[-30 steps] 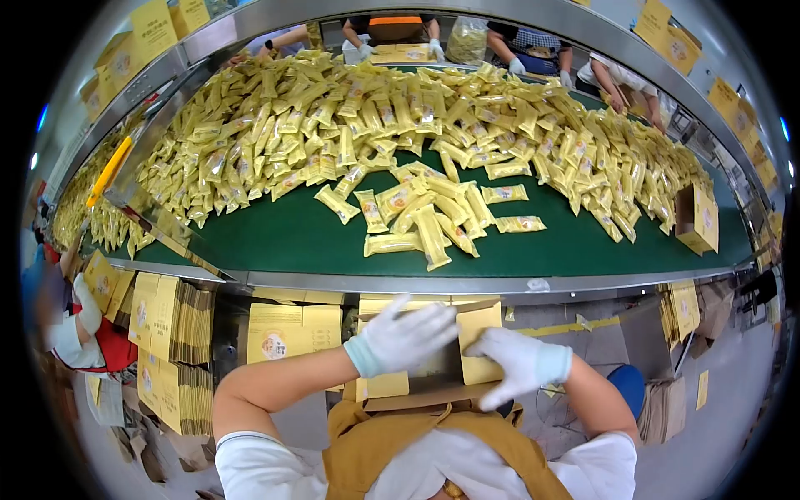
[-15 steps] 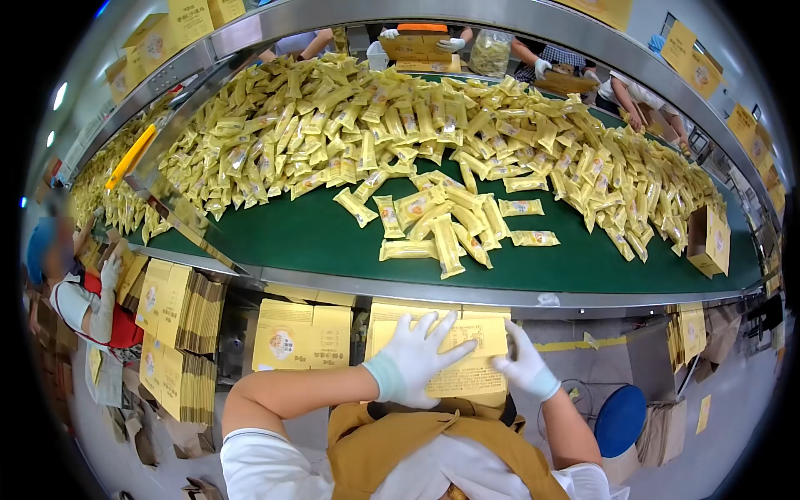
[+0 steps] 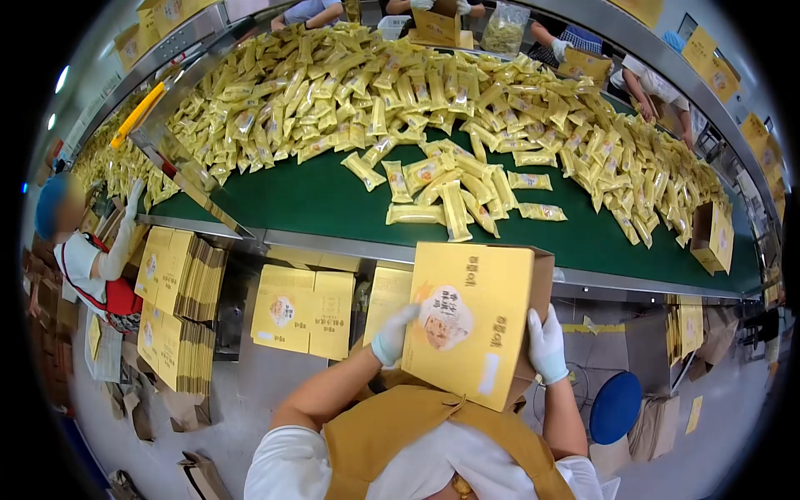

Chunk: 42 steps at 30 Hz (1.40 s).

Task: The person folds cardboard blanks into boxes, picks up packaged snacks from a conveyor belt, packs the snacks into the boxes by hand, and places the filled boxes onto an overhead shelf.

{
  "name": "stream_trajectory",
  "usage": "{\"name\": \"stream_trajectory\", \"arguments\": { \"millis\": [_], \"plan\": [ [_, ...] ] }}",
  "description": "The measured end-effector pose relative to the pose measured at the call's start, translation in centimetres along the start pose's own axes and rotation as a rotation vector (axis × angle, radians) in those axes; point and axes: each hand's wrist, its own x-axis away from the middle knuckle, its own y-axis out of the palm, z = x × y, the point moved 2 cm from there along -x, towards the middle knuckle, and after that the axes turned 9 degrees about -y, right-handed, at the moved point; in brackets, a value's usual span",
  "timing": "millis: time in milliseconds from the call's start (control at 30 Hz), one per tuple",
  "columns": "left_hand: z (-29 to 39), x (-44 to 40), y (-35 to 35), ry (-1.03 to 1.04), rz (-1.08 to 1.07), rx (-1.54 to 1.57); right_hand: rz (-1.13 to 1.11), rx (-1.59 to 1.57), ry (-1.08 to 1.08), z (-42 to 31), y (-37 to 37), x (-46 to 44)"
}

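Observation:
A yellow printed box (image 3: 471,321) is held up in front of my chest, its large printed face toward me and a brown side on the right. My left hand (image 3: 394,335), in a white glove, grips its left edge, with the fingers partly behind it. On the right side my right hand (image 3: 547,343), also gloved, holds the box. Beyond it, yellow wrapped packets (image 3: 454,212) lie loose on the green belt (image 3: 333,208), in front of a large heap of the same packets (image 3: 350,92).
Flat yellow cartons (image 3: 304,310) and stacked cartons (image 3: 179,308) stand below the belt's metal edge. An upright box (image 3: 712,237) is at the belt's right end. A blue stool (image 3: 616,407) is at lower right. A co-worker (image 3: 92,258) stands left; others work across the belt.
The box has risen from below the belt edge and now stands tilted between my hands. My hands have moved to its opposite sides. The left co-worker's arm reaches toward the packets.

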Motion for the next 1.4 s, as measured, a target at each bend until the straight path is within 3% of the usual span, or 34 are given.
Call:
{"name": "stream_trajectory", "arguments": {
  "millis": [133, 233, 333, 433, 533, 567, 667, 733, 767, 800, 867, 900, 933, 967, 1000, 1033, 1067, 1133, 1167, 1200, 1233, 1267, 1333, 1400],
  "plan": [
    [-3.6, -0.4, -3.1, 0.003, 0.128, 0.152, -0.174, 0.301, 0.037, -1.8, 0.6, 1.8],
    [-3.4, -2.1, -6.6, -0.112, 0.535, -0.247, -0.194, 0.443, 0.045, -4.2, 2.6, 1.0],
    [-0.9, -3.1, -8.4, -0.278, 0.805, -1.809, -0.315, 0.737, 0.115, -5.1, 6.2, 0.3],
    [1.9, -1.4, -4.4, -0.155, 0.943, -1.567, -0.382, 0.793, 0.086, -4.9, 7.6, -0.5],
    [2.4, -0.3, -3.1, 0.785, 0.752, -1.798, -0.426, 0.776, 0.094, -5.9, 7.9, -0.3],
    [3.1, 0.4, -1.8, 0.505, 0.8, -1.669, -0.414, 0.751, 0.099, -6.1, 7.7, -0.3],
    [5.6, 1.7, 0.6, 0.106, 0.736, -1.458, -0.371, 0.628, 0.083, -5.0, 6.6, -0.1],
    [5.8, 2.7, -2.4, 0.101, 0.661, -1.323, -0.322, 0.476, 0.039, -2.5, 5.2, 0.2],
    [5.6, 3.2, -4.2, 0.074, 0.642, -1.202, -0.308, 0.298, 0.177, -2.0, 4.5, 0.2],
    [5.1, 3.5, -5.4, 0.043, 0.62, -1.082, -0.256, 0.118, 0.154, -0.4, 4.1, 0.5],
    [4.1, 3.7, -4.6, 0.159, 0.73, -0.932, -0.148, -0.237, 0.108, 4.2, 4.4, 1.5],
    [3.5, 3.4, -4.3, 0.215, 0.78, -0.852, -0.149, -0.2, 0.17, 5.7, 5.0, 1.9],
    [2.8, 2.7, -4.7, 0.303, 0.874, -0.999, -0.151, -0.162, 0.236, 7.3, 5.8, 2.5],
    [1.8, 1.5, -5.5, 0.392, 0.969, -1.143, -0.207, 0.129, 0.309, 10.8, 7.2, 3.6],
    [0.4, 0.4, -6.6, 0.482, 1.065, -1.287, -0.141, 0.216, 0.058, 19.2, 10.4, 6.5],
    [-2.0, -1.3, -9.7, 0.56, 0.937, -1.132, -0.174, 0.194, 0.067, 15.5, 10.3, 5.2],
    [-0.9, -1.9, -8.7, 0.619, 0.985, -1.368, -0.206, 0.174, 0.073, 10.1, 9.9, 2.0],
    [4.3, -3.9, -4.9, 0.732, 1.054, -1.845, -0.131, 0.386, -0.032, 9.1, 8.4, -2.6],
    [7.1, -4.9, -4.4, 0.852, 0.968, -1.806, -0.091, 0.49, -0.08, 8.5, 7.5, -4.9],
    [10.0, -6.0, -3.8, 0.966, 0.884, -1.76, 0.056, 0.48, -0.367, 6.5, 6.6, -8.3],
    [12.7, -7.5, -2.6, 0.838, 0.785, -1.757, 0.068, 0.508, -0.351, 4.7, 5.8, -11.0],
    [15.0, -9.1, -1.4, 0.713, 0.688, -1.749, 0.073, 0.611, -0.501, 4.1, 5.5, -13.9],
    [16.9, -13.2, -0.5, 0.737, 0.665, -1.908, -0.02, 0.627, -0.451, 3.8, 6.3, -18.9],
    [17.4, -17.4, -0.9, 0.492, 0.817, -2.053, -0.163, 0.723, -0.298, 4.9, 8.3, -23.4]
  ]
}}
